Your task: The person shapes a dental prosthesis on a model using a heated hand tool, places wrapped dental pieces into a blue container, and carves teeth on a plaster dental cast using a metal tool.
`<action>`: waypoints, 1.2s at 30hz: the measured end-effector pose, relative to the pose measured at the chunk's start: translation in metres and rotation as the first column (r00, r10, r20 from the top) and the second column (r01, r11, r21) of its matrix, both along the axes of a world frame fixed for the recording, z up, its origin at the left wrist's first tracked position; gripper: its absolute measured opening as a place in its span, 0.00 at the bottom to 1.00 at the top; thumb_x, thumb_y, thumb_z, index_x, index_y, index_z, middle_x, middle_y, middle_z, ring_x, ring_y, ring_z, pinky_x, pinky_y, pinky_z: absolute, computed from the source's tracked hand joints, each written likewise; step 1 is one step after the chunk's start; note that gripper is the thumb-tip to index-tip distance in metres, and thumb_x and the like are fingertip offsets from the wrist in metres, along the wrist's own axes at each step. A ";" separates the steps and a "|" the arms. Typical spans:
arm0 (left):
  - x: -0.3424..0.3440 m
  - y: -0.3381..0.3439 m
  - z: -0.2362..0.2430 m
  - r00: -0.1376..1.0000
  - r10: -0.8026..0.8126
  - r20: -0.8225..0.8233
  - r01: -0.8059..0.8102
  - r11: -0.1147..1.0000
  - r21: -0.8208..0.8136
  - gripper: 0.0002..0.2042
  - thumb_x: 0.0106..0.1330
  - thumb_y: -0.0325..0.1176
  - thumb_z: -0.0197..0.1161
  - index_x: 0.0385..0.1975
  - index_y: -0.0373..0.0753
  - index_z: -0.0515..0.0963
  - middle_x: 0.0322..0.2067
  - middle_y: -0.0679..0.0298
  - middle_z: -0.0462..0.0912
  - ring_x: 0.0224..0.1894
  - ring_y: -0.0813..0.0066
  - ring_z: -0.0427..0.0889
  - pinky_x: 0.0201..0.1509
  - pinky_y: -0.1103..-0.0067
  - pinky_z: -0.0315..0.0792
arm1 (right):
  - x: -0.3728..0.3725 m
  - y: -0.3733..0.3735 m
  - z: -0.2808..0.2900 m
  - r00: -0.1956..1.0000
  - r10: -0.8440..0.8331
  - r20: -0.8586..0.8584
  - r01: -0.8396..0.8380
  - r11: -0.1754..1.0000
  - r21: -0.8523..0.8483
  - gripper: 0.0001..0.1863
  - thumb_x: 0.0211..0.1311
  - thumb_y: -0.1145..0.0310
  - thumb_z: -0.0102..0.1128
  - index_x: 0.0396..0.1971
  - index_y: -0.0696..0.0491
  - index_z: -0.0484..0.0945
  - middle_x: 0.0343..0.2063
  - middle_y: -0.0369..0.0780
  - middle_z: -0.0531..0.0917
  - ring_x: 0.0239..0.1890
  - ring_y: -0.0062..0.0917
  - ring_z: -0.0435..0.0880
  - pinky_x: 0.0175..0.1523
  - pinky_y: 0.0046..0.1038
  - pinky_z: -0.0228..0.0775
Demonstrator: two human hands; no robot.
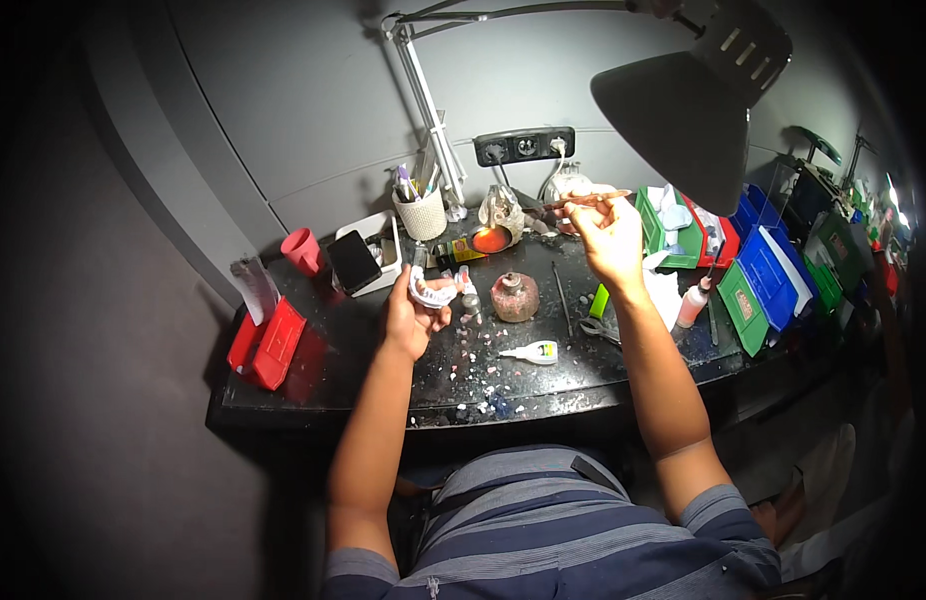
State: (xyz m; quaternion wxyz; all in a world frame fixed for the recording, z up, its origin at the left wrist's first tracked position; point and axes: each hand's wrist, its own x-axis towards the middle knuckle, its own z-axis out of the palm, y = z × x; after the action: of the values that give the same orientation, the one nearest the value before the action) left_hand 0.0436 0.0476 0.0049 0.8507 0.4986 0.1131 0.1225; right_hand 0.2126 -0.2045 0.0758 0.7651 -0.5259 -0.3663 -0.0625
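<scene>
My left hand (pixel 408 327) is closed around a white, horseshoe-shaped dental cast (pixel 433 294), held above the dark workbench (pixel 333 385). Raised farther off to the right, my right hand (pixel 613 238) pinches a slim brown-handled tool (pixel 595 198). That tool points left, toward a lumpy pale object (pixel 503 210) and a round surface glowing orange (pixel 491 239); whether its tip touches anything I cannot tell. Between my hands stands a squat reddish bottle with a metal cap (pixel 515 298). A small white squeeze bottle (pixel 535 352) lies nearer me.
A metal instrument (pixel 563 298) and pliers (pixel 600 328) lie at centre right. Colored bins (pixel 668 235) and a pink-filled bottle (pixel 693 303) stand right. Overhead hangs a lamp shade (pixel 673 115). Leftward are a pen cup (pixel 421 215), pink mug (pixel 302 251) and red bin (pixel 268 345). Crumbs litter the front.
</scene>
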 end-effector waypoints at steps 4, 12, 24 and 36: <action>0.008 -0.002 -0.007 1.000 0.018 0.002 -0.018 0.998 0.058 0.38 0.74 0.63 0.36 0.52 0.26 0.75 0.51 0.45 0.82 0.20 0.71 0.79 0.18 0.82 0.66 | 0.001 0.004 -0.017 0.995 0.001 -0.101 0.002 1.000 0.022 0.09 0.66 0.76 0.62 0.43 0.63 0.78 0.38 0.45 0.86 0.39 0.27 0.88 0.42 0.27 0.84; -0.018 -0.011 0.000 0.979 -0.131 0.156 0.144 0.987 -0.076 0.33 0.77 0.56 0.38 0.71 0.35 0.51 0.63 0.38 0.69 0.33 0.65 0.80 0.29 0.74 0.73 | 0.012 0.005 -0.032 0.959 0.030 -0.282 -0.015 0.998 0.056 0.08 0.65 0.75 0.65 0.38 0.64 0.76 0.34 0.46 0.86 0.35 0.29 0.88 0.40 0.28 0.86; -0.020 -0.007 -0.011 0.946 -0.258 0.198 0.281 0.955 -0.093 0.28 0.79 0.47 0.40 0.74 0.42 0.51 0.60 0.44 0.73 0.37 0.68 0.79 0.32 0.74 0.74 | 0.009 0.021 -0.040 0.977 -0.012 -0.215 0.001 0.999 -0.049 0.08 0.64 0.77 0.66 0.38 0.63 0.78 0.32 0.43 0.86 0.34 0.24 0.87 0.38 0.27 0.86; -0.028 -0.034 0.001 0.988 -0.147 0.045 0.132 0.962 0.240 0.18 0.80 0.47 0.41 0.55 0.41 0.66 0.43 0.43 0.83 0.21 0.75 0.74 0.18 0.83 0.66 | -0.014 -0.010 -0.030 0.980 0.014 -0.199 -0.027 0.997 -0.066 0.09 0.63 0.74 0.67 0.38 0.62 0.78 0.32 0.43 0.86 0.34 0.25 0.88 0.37 0.25 0.83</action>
State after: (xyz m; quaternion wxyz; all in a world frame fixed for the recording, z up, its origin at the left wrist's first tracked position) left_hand 0.0160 0.0136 0.0063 0.7948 0.5991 0.0357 0.0902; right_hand 0.1986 -0.2145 0.0455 0.7801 -0.5515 -0.2954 0.0106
